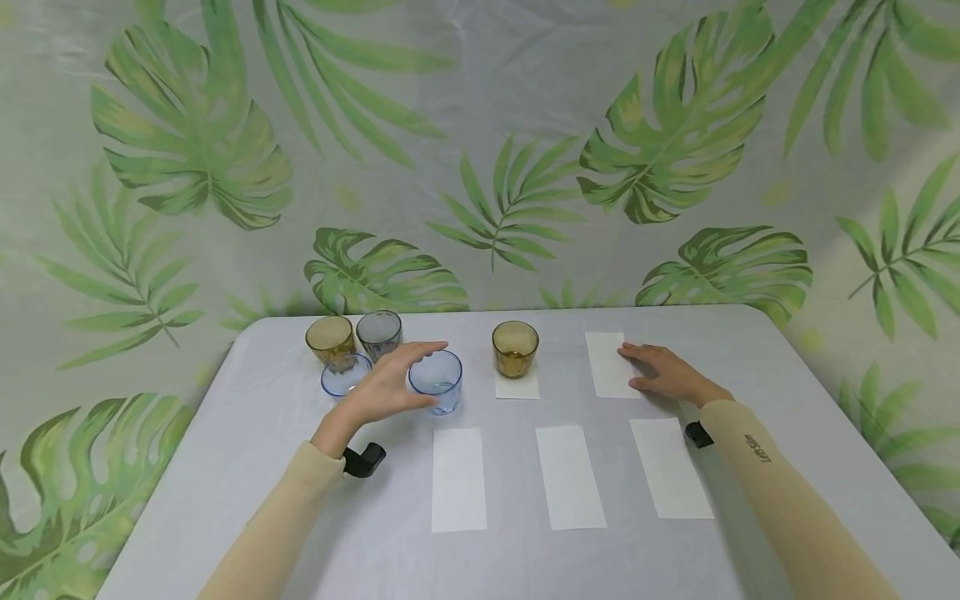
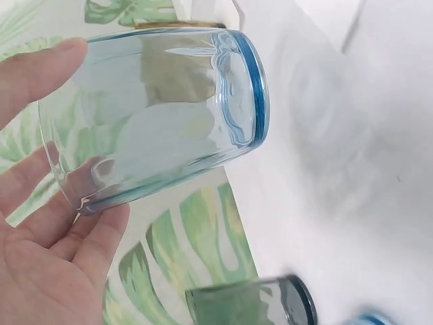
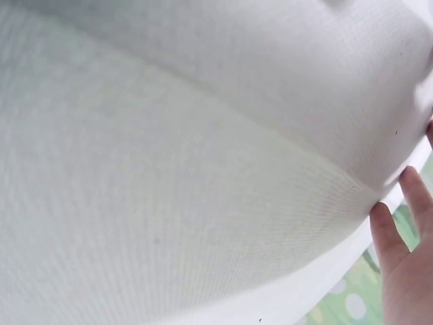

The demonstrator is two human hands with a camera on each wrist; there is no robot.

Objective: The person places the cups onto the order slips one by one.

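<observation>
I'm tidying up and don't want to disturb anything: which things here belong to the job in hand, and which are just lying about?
Probably the job:
blue glass, held by the left hand
amber glass on a white sheet
four other sheets, one at the right hand
grey glass, second amber glass, second blue glass

Just setting, it seems:
white tablecloth
leaf-patterned backdrop

A cup [image 1: 515, 350] stands on a sheet [image 1: 517, 391], glasses [image 1: 442, 387] to its left, three papers [image 1: 572, 479] in front
</observation>
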